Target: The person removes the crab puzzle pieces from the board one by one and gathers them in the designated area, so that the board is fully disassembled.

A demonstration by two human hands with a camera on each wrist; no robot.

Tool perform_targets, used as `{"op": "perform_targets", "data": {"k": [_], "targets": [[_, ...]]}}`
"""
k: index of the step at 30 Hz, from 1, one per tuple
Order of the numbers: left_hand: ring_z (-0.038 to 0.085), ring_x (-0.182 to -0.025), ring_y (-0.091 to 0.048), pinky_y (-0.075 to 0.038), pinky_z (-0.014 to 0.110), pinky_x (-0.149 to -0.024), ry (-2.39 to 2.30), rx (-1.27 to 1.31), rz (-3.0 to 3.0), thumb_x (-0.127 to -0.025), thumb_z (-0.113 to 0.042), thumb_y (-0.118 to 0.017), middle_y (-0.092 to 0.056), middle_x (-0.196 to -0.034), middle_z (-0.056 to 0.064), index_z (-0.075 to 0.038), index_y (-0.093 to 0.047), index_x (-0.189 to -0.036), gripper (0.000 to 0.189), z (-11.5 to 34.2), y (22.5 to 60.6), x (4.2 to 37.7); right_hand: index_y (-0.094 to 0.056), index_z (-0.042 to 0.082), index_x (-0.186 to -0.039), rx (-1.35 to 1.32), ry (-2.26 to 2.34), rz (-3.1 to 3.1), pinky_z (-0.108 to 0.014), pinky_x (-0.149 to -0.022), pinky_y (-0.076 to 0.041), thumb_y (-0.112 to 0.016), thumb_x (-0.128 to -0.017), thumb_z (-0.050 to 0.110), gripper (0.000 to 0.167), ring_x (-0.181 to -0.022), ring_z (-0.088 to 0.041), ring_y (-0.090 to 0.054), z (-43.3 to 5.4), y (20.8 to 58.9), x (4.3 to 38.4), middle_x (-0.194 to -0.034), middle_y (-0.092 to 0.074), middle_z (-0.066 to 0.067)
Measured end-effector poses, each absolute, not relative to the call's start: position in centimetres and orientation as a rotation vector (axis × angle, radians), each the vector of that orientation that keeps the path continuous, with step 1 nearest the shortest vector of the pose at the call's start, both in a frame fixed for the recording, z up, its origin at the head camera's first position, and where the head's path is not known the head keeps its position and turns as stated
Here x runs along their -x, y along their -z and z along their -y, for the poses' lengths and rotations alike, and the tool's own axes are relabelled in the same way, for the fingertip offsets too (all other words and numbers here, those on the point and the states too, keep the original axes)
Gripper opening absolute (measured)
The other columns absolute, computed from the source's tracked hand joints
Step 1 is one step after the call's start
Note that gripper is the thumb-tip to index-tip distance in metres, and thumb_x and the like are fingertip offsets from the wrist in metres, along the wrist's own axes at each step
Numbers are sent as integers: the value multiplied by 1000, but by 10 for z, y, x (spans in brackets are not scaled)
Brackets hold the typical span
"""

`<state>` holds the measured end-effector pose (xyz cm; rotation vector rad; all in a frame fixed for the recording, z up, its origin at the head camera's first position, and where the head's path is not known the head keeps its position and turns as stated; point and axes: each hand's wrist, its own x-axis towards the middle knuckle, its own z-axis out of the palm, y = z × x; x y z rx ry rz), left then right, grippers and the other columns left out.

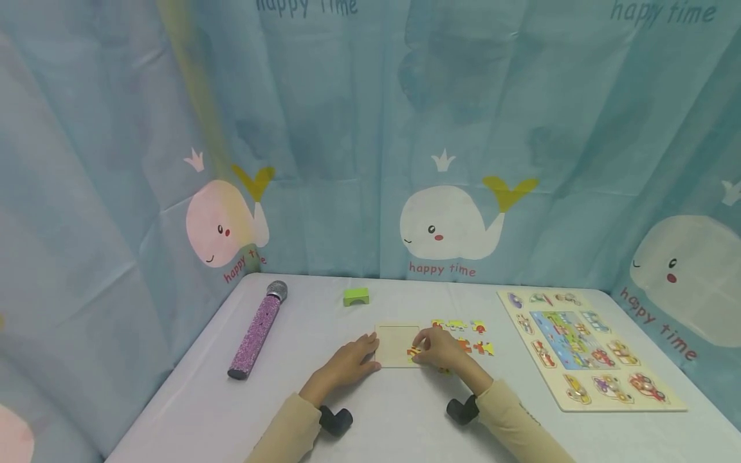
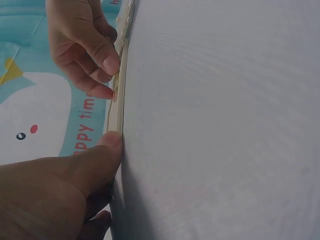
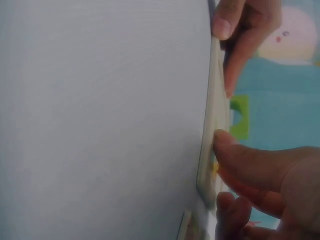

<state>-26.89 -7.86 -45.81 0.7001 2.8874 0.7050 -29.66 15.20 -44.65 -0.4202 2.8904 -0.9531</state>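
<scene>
A shallow square wooden puzzle board (image 1: 396,341) lies on the table between the hands. My left hand (image 1: 350,361) rests against its left side, the thumb at the near corner and the forefinger stretched along the edge; its other fingers are mostly hidden. Over the board's right part, my right hand (image 1: 438,349) pinches a yellow and orange puzzle piece (image 1: 413,352) between thumb and fingers. That piece is at the near right corner of the board, largely covered in the right wrist view. Loose puzzle pieces (image 1: 457,325) lie beyond and right of my right hand.
A green block (image 1: 356,296) with an arched cutout stands behind the board. To the left lies a pink glittery microphone (image 1: 257,331). A large wooden peg puzzle (image 1: 550,386) with vehicle pictures occupies the right side. A whale-print curtain (image 1: 347,225) hangs behind the white table.
</scene>
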Motion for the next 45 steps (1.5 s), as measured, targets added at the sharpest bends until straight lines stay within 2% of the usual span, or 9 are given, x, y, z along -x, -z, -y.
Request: {"op": "perform_targets", "data": {"k": [3,10,18,26,30,34,37,42,45], "targets": [[31,-135,-32,-30,48,-108,-714,-709,-2887,-90,-35,-55,-36,-146,11,-4,-44,-135,56,79,458,268,-64,12,-88,424,953,-2910,-27,-59,-41,-79,-69,16,25,-71,-15,-51,-151,447,295,-81,-57,-2],[32,-135,-33,-31,48,-107,-701,-714,-2897,-90,-34,-56,-37,-146,12,-3,-44,-135,55,79,456,268,-58,11,-89,464,1061,-2888,-27,-58,-43,-78,-69,9,29,-70,-14,-53,-151,447,292,-79,-61,-3],[31,-136,-31,-30,49,-108,-698,-679,-2883,-90,-35,-55,-35,-147,10,-5,-44,-136,56,78,458,269,-67,7,-83,360,1205,-2827,-23,-56,-43,-69,-79,7,4,-67,-11,-51,-158,447,295,-76,-62,0],[31,-135,-32,-31,48,-108,-684,-703,-2890,-90,-36,-55,-35,-147,10,-5,-43,-136,57,78,458,270,-70,8,-81,417,1199,-2830,-24,-59,-45,-68,-81,13,6,-70,-10,-52,-164,446,296,-80,-66,2],[33,-134,-33,-32,48,-107,-683,-731,-2895,-91,-34,-55,-36,-146,12,-3,-43,-136,56,80,458,270,-70,10,-86,393,1269,-2789,-27,-67,-50,-67,-83,13,6,-80,-11,-59,-174,444,297,-88,-68,0],[35,-133,-34,-31,49,-106,-707,-755,-2892,-91,-33,-55,-37,-145,15,-1,-43,-135,56,82,458,271,-70,11,-92,258,1284,-2750,-33,-76,-51,-66,-84,15,10,-91,-15,-60,-191,437,295,-96,-68,-1],[35,-133,-34,-31,49,-107,-701,-766,-2896,-91,-33,-54,-37,-145,15,0,-43,-135,56,84,459,272,-69,8,-95,146,1330,-2704,-35,-77,-52,-65,-84,16,14,-91,-17,-62,-207,432,293,-98,-68,-4],[36,-133,-35,-32,50,-106,-711,-781,-2904,-91,-34,-54,-38,-144,16,1,-44,-134,56,84,459,273,-68,6,-100,12,1378,-2652,-31,-67,-49,-65,-84,18,20,-80,-17,-59,-234,425,289,-94,-68,-5],[37,-133,-35,-31,51,-106,-726,-787,-2896,-91,-34,-54,-38,-144,16,1,-44,-134,56,83,458,272,-69,7,-101,-40,1342,-2661,-28,-59,-41,-66,-84,22,23,-75,-18,-52,-252,422,285,-88,-66,-2]]}}
